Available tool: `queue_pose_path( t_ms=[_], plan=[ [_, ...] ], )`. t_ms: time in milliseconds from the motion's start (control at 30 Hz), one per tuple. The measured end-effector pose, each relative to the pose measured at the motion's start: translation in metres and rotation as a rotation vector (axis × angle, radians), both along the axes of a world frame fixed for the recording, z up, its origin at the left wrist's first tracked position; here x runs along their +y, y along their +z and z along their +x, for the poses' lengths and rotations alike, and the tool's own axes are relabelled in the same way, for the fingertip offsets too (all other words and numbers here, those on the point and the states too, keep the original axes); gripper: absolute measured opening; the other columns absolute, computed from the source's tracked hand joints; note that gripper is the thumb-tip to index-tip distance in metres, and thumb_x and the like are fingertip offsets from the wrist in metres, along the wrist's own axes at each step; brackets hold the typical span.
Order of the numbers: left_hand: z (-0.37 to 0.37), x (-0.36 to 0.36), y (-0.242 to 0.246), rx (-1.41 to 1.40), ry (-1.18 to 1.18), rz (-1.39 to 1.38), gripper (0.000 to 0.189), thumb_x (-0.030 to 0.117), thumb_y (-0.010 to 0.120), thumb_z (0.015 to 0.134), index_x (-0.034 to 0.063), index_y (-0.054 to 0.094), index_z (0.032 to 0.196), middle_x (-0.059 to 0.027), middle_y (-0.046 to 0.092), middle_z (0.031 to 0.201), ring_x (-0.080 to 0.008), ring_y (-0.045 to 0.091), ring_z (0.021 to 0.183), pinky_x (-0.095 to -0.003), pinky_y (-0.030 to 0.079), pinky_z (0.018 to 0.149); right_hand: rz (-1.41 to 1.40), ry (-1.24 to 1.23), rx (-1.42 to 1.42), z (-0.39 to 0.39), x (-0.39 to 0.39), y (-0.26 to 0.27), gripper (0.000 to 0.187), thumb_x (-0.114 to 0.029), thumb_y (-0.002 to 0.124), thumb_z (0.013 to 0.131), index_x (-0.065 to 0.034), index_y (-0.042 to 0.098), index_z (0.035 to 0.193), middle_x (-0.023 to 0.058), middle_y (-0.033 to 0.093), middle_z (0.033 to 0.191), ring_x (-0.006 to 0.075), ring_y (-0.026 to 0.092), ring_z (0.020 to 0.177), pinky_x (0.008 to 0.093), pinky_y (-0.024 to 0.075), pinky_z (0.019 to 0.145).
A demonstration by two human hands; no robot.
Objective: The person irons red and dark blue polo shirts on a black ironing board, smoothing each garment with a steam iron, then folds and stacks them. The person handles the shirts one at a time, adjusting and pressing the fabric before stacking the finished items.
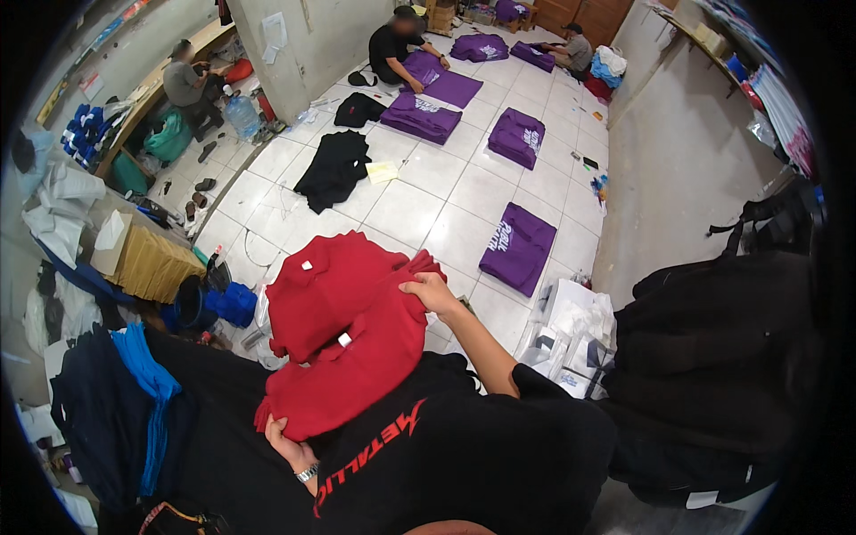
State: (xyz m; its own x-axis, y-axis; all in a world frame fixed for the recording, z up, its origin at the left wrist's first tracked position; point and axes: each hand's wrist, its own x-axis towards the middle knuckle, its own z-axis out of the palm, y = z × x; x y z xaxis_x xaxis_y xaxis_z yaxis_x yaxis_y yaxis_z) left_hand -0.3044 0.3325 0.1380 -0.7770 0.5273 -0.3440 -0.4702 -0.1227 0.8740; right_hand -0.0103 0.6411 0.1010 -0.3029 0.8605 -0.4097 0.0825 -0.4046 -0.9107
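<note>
My left hand (pixel 287 443), with a metal-banded watch at the wrist, grips the near lower end of a stack of red garments (pixel 361 374). At the stack's upper right end, my right hand (pixel 431 294) has its thumb on top and its fingers underneath, out of sight. The red cloth spans between both hands in front of my black shirt. A small white label shows at its neck. Just beyond lies another red garment pile (pixel 328 287), also with a white label, partly overlapped by the held stack.
Folded purple shirts (pixel 518 247) with white print lie on the tiled floor (pixel 414 190). Black garments (pixel 334 170) lie farther left. A person (pixel 394 50) handles purple shirts; two others sit farther off. Dark and blue garments (pixel 144 401) are at left, a black backpack (pixel 715 361) at right.
</note>
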Motion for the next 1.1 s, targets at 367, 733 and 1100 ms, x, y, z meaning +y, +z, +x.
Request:
queue_pose_path(
  t_ms=[367,733,1100],
  plan=[
    [-0.025,0.078,-0.007,0.038,-0.069,-0.037,0.014,0.003,0.057,0.078,0.0038,0.065,0.088,-0.0012,0.067,0.094,-0.0145,0.063,0.088,-0.0282,0.049,0.085,0.062,-0.006,0.031,-0.017,0.075,-0.012,0.033,-0.016,0.074,0.092,0.0089,0.071,0.114,0.014,0.076,0.105,0.0176,0.072,0.093,0.0311,0.0563,0.082],
    [-0.106,0.067,-0.062,-0.18,0.008,-0.18,0.007,0.008,0.065,0.084,0.0031,0.07,0.086,-0.0046,0.071,0.089,-0.0162,0.067,0.086,-0.0321,0.052,0.083,-0.188,-0.106,-0.011,-0.05,0.051,-0.021,0.026,-0.016,0.074,0.089,0.0042,0.072,0.105,0.0126,0.075,0.101,0.0189,0.073,0.089,0.031,0.056,0.08],
    [-0.225,0.148,-0.008,0.121,-0.237,0.052,0.006,0.003,0.06,0.09,0.0056,0.065,0.09,-0.0003,0.069,0.092,-0.0091,0.062,0.084,-0.0238,0.047,0.081,0.216,-0.127,0.161,-0.115,0.129,0.07,0.033,-0.012,0.071,0.095,0.0069,0.068,0.122,0.0113,0.073,0.113,0.017,0.069,0.1,0.0296,0.0531,0.091]
  ],
)
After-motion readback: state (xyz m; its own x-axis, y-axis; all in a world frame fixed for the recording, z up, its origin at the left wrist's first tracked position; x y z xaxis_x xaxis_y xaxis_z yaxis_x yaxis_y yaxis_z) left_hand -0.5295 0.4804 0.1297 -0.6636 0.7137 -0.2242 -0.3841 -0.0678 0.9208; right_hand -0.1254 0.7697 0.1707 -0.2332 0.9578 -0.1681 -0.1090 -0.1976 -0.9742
